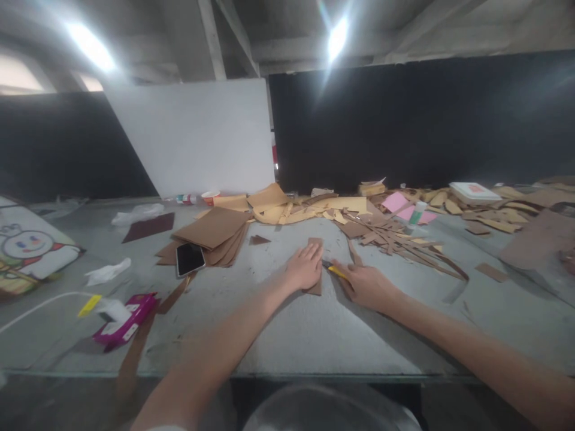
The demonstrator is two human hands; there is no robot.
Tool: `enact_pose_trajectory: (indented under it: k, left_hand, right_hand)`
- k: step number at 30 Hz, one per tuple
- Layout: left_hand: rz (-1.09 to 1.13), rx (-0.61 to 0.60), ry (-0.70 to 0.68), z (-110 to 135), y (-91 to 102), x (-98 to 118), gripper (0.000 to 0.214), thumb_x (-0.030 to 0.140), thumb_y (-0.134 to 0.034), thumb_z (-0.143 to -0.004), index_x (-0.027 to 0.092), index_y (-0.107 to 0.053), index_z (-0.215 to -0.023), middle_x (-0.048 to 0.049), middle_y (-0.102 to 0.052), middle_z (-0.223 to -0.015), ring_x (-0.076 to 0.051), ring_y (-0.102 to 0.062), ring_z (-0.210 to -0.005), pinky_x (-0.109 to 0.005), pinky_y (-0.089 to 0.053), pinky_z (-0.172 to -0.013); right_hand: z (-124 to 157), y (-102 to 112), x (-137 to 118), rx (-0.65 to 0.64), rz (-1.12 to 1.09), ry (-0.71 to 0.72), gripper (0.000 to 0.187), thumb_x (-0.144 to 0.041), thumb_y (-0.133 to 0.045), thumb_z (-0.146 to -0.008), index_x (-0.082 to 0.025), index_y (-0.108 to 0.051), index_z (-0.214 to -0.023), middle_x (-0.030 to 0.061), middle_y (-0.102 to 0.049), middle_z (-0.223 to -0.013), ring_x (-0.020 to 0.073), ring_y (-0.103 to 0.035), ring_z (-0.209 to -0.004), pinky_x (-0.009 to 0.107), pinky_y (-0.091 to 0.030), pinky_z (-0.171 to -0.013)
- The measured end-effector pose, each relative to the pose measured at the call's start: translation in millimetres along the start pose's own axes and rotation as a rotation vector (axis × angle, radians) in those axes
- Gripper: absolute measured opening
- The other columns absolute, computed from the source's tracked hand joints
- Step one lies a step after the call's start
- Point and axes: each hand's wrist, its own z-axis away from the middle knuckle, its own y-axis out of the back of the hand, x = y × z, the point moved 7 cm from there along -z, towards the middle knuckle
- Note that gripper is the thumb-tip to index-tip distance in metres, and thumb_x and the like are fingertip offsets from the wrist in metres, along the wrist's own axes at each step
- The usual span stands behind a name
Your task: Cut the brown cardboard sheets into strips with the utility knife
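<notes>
Flat on a narrow brown piece of cardboard (315, 288) lies my left hand (305, 266), its fingers stretched out and pressing on the piece. My right hand (362, 284) is wrapped round a yellow utility knife (338, 272). The knife points left, its dark tip end close to the cardboard's right edge; I cannot tell whether the blade touches it. A thin brown strip (354, 252) lies just beyond my right hand. Both hands are over the middle of the grey tabletop (287, 341).
Left are stacked brown sheets (215, 227), a phone (190, 259), a magenta pack (135, 323) with a white adapter and cable, and a crumpled tissue (108, 272). Scrap strips (395, 236) and tan offcuts (287, 209) spread along the back. A white box (474, 193) sits far right.
</notes>
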Motion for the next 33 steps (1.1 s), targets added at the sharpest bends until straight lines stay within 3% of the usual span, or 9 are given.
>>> enact_pose_trajectory:
  k: [2,6,14,22,28,33]
  left_hand:
    - [0.002,-0.007,0.001,0,-1.3,-1,0.067,0.041,-0.017,-0.114,0.017,-0.028,-0.176,-0.0107,-0.025,-0.184,-0.027,-0.019,-0.172,-0.053,-0.019,-0.138]
    - [0.008,0.004,-0.009,-1,-3.2,-2,0.067,0.042,-0.016,-0.114,0.019,-0.027,-0.177,-0.0092,-0.025,-0.184,-0.026,-0.018,-0.172,-0.053,-0.019,-0.138]
    - [0.029,0.012,-0.015,1,-1.0,1,0.067,0.041,-0.015,-0.115,0.017,-0.029,-0.176,-0.0104,-0.027,-0.183,-0.026,-0.021,-0.172,-0.051,-0.018,-0.138]
    - [0.005,0.027,-0.018,3,2.3,1,0.067,0.040,-0.014,-0.115,0.016,-0.028,-0.177,-0.0112,-0.028,-0.183,-0.026,-0.022,-0.171,-0.051,-0.019,-0.138]
    - [0.007,0.048,-0.014,4,1.1,1,0.067,0.041,-0.014,-0.115,0.018,-0.027,-0.177,-0.0101,-0.030,-0.182,-0.025,-0.022,-0.171,-0.050,-0.017,-0.138]
    - [0.015,0.064,-0.027,3,-0.8,0,0.067,0.041,-0.015,-0.115,0.021,-0.023,-0.179,-0.0083,-0.031,-0.182,-0.025,-0.022,-0.171,-0.049,-0.016,-0.138]
  right_hand:
    - [4,-2,1,0.098,0.048,0.063,0.053,-0.024,-0.039,-0.112,-0.013,-0.043,-0.163,0.0163,-0.076,-0.111,0.0296,-0.076,-0.095,0.039,-0.056,-0.081]
    - [15,-6,3,0.202,0.203,0.182,0.041,-0.009,-0.043,-0.104,-0.016,-0.055,-0.143,0.0122,-0.068,-0.104,0.0285,-0.072,-0.093,0.039,-0.057,-0.080]
    - [23,-11,11,0.273,0.432,0.359,0.061,-0.004,-0.040,-0.103,-0.011,-0.039,-0.163,0.0157,-0.072,-0.107,0.0263,-0.075,-0.084,0.036,-0.057,-0.070]
    - [14,-17,32,0.291,0.382,0.482,0.067,-0.004,-0.038,-0.102,-0.014,-0.037,-0.169,0.0097,-0.072,-0.090,0.0206,-0.067,-0.067,0.032,-0.052,-0.058]
    - [14,-10,37,0.241,0.332,0.557,0.068,-0.003,-0.035,-0.102,-0.014,-0.036,-0.169,0.0094,-0.073,-0.089,0.0194,-0.064,-0.060,0.031,-0.049,-0.053]
    - [8,-10,41,0.013,0.248,0.433,0.063,-0.009,-0.027,-0.106,-0.013,-0.046,-0.166,0.0159,-0.075,-0.093,0.0231,-0.070,-0.069,0.034,-0.054,-0.061]
